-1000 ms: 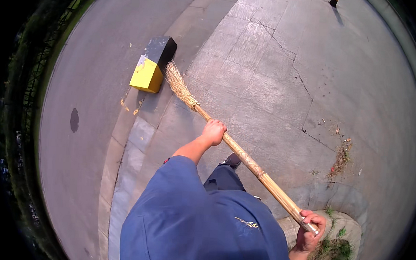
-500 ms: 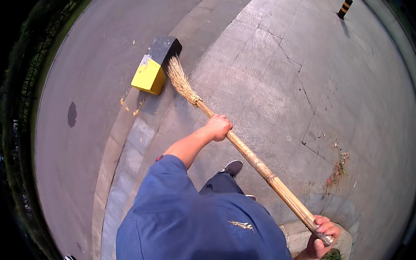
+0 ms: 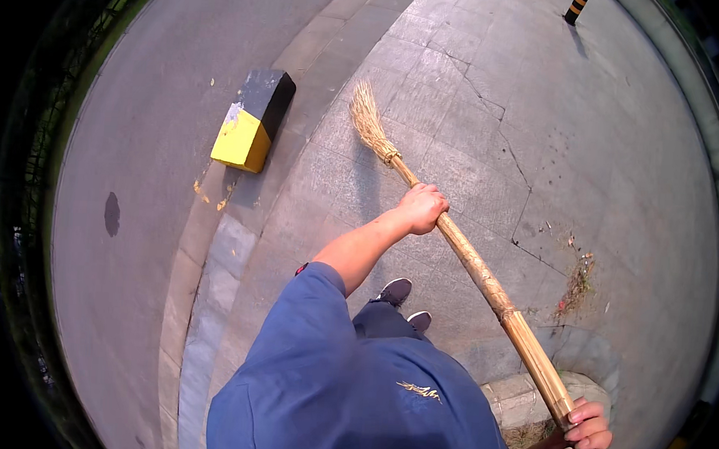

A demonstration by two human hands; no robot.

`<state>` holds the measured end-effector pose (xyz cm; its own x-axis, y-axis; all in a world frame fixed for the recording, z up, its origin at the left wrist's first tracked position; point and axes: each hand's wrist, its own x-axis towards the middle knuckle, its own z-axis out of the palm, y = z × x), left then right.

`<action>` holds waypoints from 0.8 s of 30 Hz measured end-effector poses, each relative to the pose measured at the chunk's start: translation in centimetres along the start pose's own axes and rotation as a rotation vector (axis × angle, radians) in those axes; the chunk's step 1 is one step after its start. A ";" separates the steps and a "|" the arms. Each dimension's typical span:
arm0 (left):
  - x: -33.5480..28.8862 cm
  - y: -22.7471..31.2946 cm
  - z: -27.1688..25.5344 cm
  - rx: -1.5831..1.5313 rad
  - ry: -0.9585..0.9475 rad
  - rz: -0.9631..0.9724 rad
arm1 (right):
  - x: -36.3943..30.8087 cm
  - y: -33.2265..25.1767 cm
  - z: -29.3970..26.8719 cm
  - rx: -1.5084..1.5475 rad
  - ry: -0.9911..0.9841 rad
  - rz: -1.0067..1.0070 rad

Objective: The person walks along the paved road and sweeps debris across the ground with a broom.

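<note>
A long straw broom [image 3: 486, 281] with a thick bamboo handle slants from upper left to lower right before me. My left hand [image 3: 424, 209] is closed round the handle a little below the bristle head. Down at the lower right, my right hand [image 3: 584, 435] grips the butt end of the handle. The straw bristles [image 3: 370, 121] point up and away over the pavement; whether they touch the ground I cannot tell. Left of the bristles, apart from them, stands a black and yellow block [image 3: 246, 129]. A small heap of dry litter [image 3: 577, 285] lies on the paving right of the handle.
A black and orange bollard [image 3: 576, 8] stands far right. The grey road [image 3: 120, 293] runs along the left beyond a low kerb [image 3: 185, 297]. A stone-edged patch with grass [image 3: 517, 395] lies near my right forearm. Cracks cross the paving slabs.
The broom head has swung right, away from the black and yellow block. My left hand has moved right with it, and my right hand is slightly lower and farther right.
</note>
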<state>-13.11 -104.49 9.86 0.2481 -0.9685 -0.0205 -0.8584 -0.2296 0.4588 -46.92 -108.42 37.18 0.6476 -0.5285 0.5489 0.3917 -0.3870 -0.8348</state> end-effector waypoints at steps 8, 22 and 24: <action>-5.8 0.7 4.0 0.108 -0.159 -0.176 | -6.5 3.3 -7.1 0.260 0.286 0.371; 5.9 5.9 5.7 -0.049 -0.226 0.269 | -3.2 -3.7 -1.5 -0.191 0.474 0.290; 9.5 9.8 3.0 -0.109 -0.254 0.458 | -3.5 -4.5 -1.3 -0.303 0.490 0.037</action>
<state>-20.48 -116.26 11.49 -0.2690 -0.9631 -0.0048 -0.7984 0.2202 0.5605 -51.77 -105.85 39.05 0.2502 -0.8062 0.5361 0.1232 -0.5227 -0.8436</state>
